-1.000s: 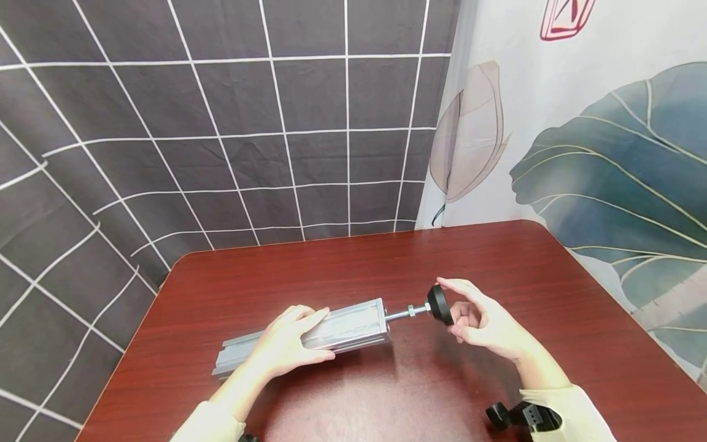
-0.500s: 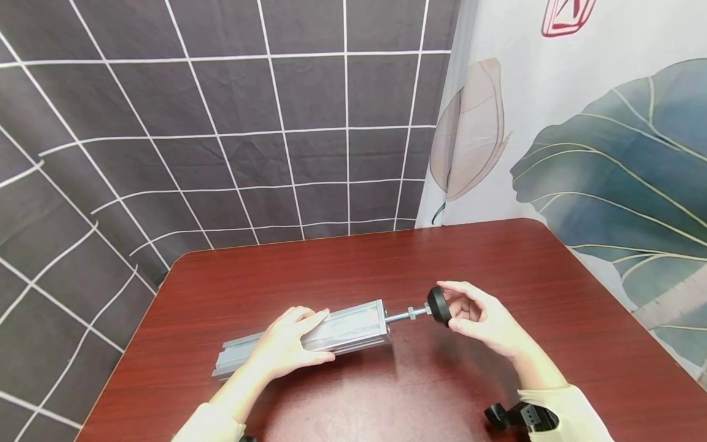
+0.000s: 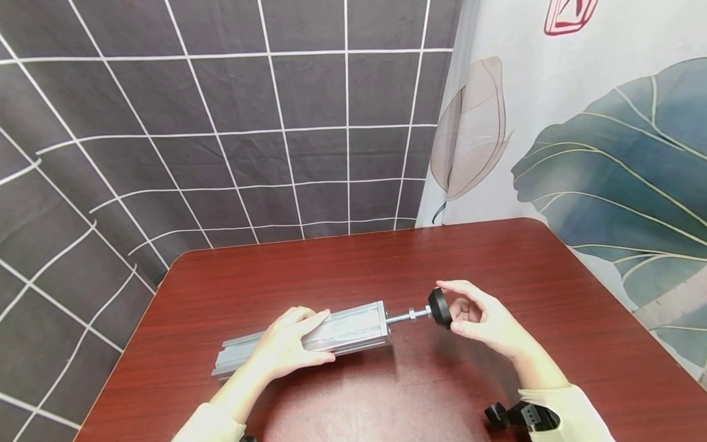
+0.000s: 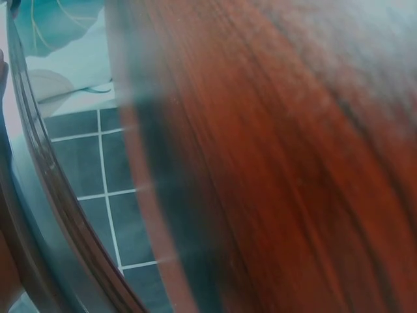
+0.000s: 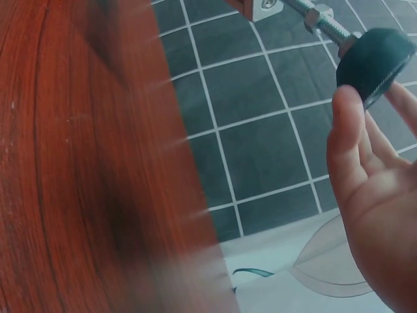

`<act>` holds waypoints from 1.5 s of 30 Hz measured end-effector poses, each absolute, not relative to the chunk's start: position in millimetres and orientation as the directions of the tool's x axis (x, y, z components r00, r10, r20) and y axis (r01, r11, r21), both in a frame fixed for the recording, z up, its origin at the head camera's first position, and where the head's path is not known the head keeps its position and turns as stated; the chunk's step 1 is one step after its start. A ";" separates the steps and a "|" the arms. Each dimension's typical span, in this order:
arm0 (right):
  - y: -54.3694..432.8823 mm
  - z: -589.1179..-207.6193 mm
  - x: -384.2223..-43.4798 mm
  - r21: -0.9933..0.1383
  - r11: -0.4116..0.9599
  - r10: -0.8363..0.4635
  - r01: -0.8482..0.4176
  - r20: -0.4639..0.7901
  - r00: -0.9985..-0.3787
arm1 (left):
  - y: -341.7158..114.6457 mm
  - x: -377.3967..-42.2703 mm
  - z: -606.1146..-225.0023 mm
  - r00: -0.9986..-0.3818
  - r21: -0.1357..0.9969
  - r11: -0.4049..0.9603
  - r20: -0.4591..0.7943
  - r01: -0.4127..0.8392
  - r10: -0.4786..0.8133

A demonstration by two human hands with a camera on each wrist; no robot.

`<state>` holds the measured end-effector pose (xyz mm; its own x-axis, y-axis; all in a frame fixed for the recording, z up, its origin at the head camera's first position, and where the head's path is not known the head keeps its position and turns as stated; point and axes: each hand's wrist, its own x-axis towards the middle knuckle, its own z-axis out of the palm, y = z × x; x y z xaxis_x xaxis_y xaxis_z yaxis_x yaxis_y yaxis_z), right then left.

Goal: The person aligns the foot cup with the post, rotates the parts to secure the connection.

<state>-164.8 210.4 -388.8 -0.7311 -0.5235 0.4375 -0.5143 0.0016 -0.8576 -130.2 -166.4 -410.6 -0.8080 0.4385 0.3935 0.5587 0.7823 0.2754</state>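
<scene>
My left hand grips a silver aluminium profile across its middle, thumb along the near side. From the profile's right end sticks a threaded rod with a hex nut partway along. At the rod's tip sits a round black levelling foot. My right hand pinches this foot by its rim, the thumb on the near edge and a finger on the far edge. The right wrist view shows the thumb against the foot's underside edge. In the left wrist view, only a blurred side of the profile appears.
The profile is over a reddish-brown wooden table with rounded far corners. Behind it hangs a dark grey cloth with white grid lines. A white curtain with leaf prints hangs at the right. A black wrist strap circles the right sleeve.
My right thumb has risen from below the foot onto its near rim, and the fingers have shifted with it. The left hand and the profile have stayed almost still.
</scene>
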 end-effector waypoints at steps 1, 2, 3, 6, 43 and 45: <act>211.1 -388.4 -164.8 -0.865 -0.008 -0.537 -0.501 0.426 -0.728 | -166.4 -130.0 -409.9 -0.811 0.279 0.784 0.390 0.555 0.435; 211.5 -388.1 -164.7 -0.874 -0.013 -0.548 -0.487 0.413 -0.727 | -166.3 -130.0 -409.4 -0.814 0.281 0.785 0.388 0.552 0.433; 211.8 -387.8 -164.8 -0.880 -0.017 -0.558 -0.475 0.403 -0.725 | -166.4 -130.0 -408.9 -0.816 0.284 0.786 0.387 0.548 0.429; 211.6 -387.6 -165.1 -0.879 -0.003 -0.566 -0.477 0.395 -0.723 | -166.5 -129.8 -407.0 -0.824 0.293 0.790 0.380 0.538 0.421; 205.0 -396.0 -166.3 -0.866 -0.139 -0.509 -0.480 0.478 -0.716 | -166.5 -128.9 -406.6 -0.792 0.259 0.777 0.418 0.573 0.445; 204.6 -394.7 -165.8 -0.878 -0.116 -0.502 -0.465 0.456 -0.735 | -166.6 -129.2 -407.1 -0.792 0.256 0.777 0.416 0.575 0.448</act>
